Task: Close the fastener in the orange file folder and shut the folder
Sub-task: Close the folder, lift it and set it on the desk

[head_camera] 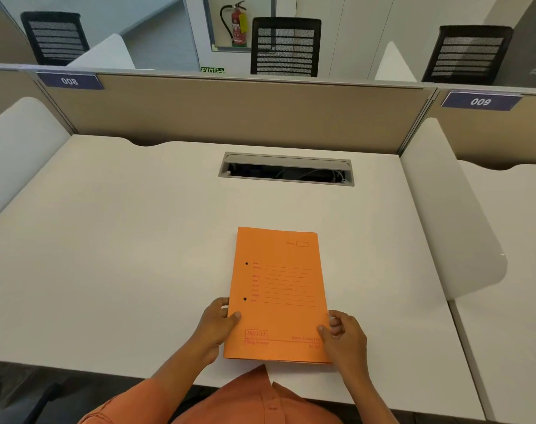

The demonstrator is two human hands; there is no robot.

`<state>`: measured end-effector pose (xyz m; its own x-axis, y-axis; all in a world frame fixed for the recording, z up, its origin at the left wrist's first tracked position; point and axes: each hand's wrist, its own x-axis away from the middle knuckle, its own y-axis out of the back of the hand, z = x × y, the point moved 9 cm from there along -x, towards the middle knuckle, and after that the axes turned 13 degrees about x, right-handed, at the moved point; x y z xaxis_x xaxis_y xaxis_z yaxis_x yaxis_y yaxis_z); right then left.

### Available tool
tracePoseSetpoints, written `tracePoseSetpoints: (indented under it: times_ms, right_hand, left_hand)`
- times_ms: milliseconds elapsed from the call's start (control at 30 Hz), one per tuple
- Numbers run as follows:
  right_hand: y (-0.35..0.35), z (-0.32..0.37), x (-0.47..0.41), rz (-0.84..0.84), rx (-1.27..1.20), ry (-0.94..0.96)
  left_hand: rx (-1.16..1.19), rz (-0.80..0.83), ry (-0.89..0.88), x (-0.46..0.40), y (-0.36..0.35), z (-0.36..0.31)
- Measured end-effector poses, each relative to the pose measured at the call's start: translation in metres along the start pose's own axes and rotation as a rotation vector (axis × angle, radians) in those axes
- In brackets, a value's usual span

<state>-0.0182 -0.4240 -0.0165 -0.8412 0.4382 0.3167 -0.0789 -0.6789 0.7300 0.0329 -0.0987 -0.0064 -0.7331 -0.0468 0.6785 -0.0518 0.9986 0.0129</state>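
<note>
The orange file folder [279,289] lies flat on the white desk [123,240] near its front edge, its printed front cover facing up and two punched holes along its left side. The cover hides the fastener inside. My left hand [217,322] grips the folder's lower left edge, thumb on top of the cover. On the opposite side my right hand [343,335] pinches the lower right edge, thumb resting on the cover and fingers curled around the side.
A grey cable tray opening [286,169] is set into the desk behind the folder. Beige partitions [230,111] with number tags 008 and 009 close the back. White side dividers [450,215] flank the desk. Black chairs stand beyond.
</note>
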Motion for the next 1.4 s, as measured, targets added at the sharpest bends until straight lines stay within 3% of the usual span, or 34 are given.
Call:
tracePoseSetpoints:
  times_ms: [300, 533, 900, 1400]
  right_hand:
    - [-0.011, 0.01, 0.013, 0.132, -0.337, -0.14]
    - [-0.01, 0.037, 0.019, 0.155, -0.418, -0.124]
    - [-0.008, 0.116, 0.006, 0.21, -0.455, 0.07]
    - [-0.04, 0.278, -0.014, 0.297, -0.409, 0.332]
  left_hand:
    - [0.043, -0.011, -0.014, 0.001, 0.006, -0.009]
    - [0.082, -0.028, -0.06, 0.0, 0.019, -0.028]
    - [0.101, 0.042, -0.246, 0.0, 0.053, -0.101]
    - [0.225, -0.08, -0.407, -0.036, 0.164, -0.196]
